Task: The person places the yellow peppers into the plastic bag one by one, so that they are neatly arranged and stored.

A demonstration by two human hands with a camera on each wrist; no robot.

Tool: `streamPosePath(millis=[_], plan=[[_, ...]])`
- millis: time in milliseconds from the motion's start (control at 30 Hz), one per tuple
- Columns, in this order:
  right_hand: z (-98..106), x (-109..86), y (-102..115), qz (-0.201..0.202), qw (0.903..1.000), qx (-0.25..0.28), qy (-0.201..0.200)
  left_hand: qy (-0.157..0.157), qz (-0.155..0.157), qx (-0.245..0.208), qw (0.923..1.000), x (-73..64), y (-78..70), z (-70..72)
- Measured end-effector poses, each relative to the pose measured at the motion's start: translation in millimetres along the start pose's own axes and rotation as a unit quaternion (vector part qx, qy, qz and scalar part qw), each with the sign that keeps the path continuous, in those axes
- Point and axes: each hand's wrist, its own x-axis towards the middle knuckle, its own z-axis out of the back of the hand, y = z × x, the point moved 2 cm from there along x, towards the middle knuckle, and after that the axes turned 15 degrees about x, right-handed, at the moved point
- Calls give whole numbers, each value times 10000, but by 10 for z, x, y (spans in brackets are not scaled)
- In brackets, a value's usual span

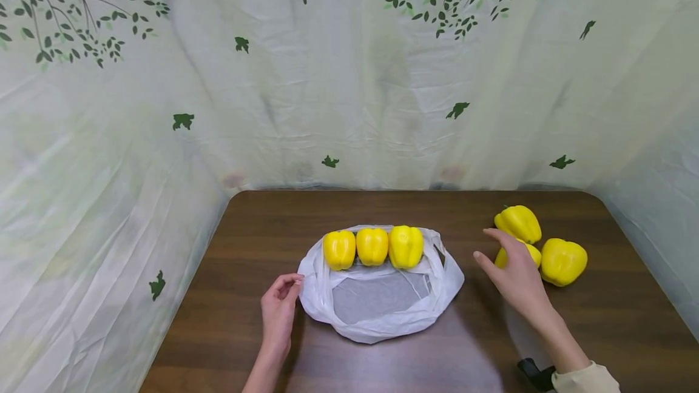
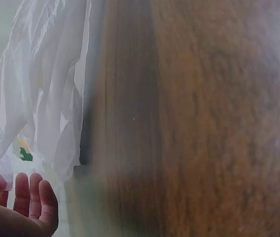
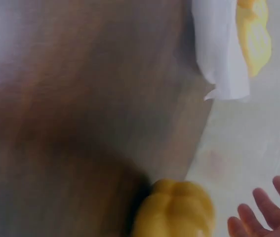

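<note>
While my left grip (image 1: pixel 280 307) pinches the plastic bag (image 1: pixel 377 327), my right grip (image 1: pixel 517 278) spreads empty.
Three bell peppers (image 1: pixel 372 247) sit inside, three others (image 1: pixel 563 262) near my right.

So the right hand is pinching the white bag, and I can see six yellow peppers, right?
Not quite: the left hand is pinching the white bag, as the head view shows. You can see six yellow peppers, yes.
</note>
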Motion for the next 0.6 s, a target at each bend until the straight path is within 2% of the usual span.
streamPosePath(millis=[300, 600], plan=[[174, -160, -144, 62, 9966, 32, -817, 25, 58, 84, 9999, 2, 7, -9], [303, -262, -284, -224, 9914, -100, -1288, -18, 67, 67, 10000, -11, 2, -22]])
